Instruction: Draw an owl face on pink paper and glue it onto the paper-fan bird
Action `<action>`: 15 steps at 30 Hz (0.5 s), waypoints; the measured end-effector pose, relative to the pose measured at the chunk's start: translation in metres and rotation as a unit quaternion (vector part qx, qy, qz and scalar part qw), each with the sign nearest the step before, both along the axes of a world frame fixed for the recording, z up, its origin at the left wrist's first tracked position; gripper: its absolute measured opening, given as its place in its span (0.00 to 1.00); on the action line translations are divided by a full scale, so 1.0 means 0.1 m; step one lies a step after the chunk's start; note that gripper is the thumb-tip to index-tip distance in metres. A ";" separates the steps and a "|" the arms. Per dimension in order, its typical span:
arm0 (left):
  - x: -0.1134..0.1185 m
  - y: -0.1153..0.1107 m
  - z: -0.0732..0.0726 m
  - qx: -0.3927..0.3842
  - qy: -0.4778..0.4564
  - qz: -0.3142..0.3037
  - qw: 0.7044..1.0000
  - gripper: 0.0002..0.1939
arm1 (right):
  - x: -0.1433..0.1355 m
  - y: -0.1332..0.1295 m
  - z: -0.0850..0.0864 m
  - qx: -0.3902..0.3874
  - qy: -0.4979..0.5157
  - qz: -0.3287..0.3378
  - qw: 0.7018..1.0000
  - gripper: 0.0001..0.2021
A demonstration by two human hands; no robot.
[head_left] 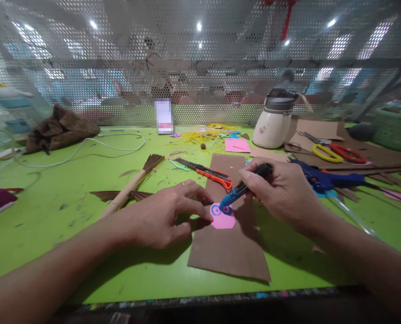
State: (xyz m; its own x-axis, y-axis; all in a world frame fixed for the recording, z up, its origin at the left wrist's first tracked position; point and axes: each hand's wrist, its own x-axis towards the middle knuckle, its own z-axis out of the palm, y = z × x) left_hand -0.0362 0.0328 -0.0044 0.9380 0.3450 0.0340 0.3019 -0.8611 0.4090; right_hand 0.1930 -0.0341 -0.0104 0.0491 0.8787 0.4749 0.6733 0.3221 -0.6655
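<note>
My right hand [275, 186] is closed round a blue marker [237, 192], its tip down on the right one of two blue ring shapes. These rings are drawn on a small pink paper piece [223, 221] with cut corners. Fingertips of my left hand [173, 211] rest at the left edge of that piece, the fingers apart and slightly bent. Under it lies a strip of brown cardboard [227, 256]. Just beyond my hands, an orange utility knife [210, 173] lies partly over the cardboard. To the left of my left hand is a wooden stick with a brown bristled end [133, 184].
A blue glue gun [329, 177] lies right of my right hand, with scissors [339, 153] behind it. A white jug [273, 121] stands near the perforated panel [126, 90]. Yellow scraps [200, 137], a white cable [82, 146] and a brown cloth [61, 128] lie farther back.
</note>
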 end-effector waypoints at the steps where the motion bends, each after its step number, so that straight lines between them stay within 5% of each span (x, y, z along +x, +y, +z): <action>1: 0.00 0.00 0.00 0.000 -0.002 -0.001 1.000 0.19 | 0.00 0.00 -0.01 0.004 0.007 -0.003 1.000 0.12; 15: 0.02 0.00 0.00 -0.003 -0.014 -0.011 1.000 0.15 | 0.01 0.00 -0.01 0.005 0.020 0.007 1.000 0.12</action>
State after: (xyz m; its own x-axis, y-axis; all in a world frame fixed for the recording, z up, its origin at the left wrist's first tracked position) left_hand -0.0344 0.0330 -0.0040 0.9439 0.3249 0.0593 0.2713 -0.8651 0.4219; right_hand 0.1937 -0.0339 -0.0112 0.0551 0.8742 0.4825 0.6417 0.3392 -0.6879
